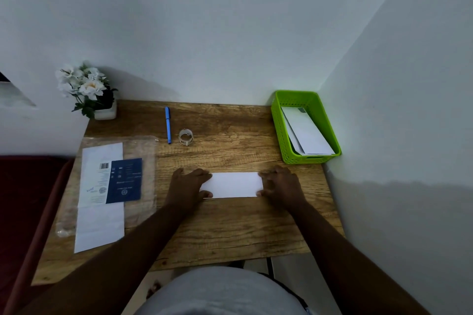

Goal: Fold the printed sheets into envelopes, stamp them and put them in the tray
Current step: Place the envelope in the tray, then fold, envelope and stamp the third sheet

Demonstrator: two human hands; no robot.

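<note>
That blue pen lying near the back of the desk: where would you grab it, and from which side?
Grip the blue pen around the middle of its barrel, coming straight down from above, fingers on its left and right sides. It lies flat on the desk, pointing away from the person, with bare wood on the left and the tape roll slightly apart on the right.

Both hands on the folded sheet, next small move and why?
Probably lift the right hand toward the tape roll while the left hand pins the folded sheet: it lies flat, looks unsealed, and the green tray already holds envelopes.
</note>
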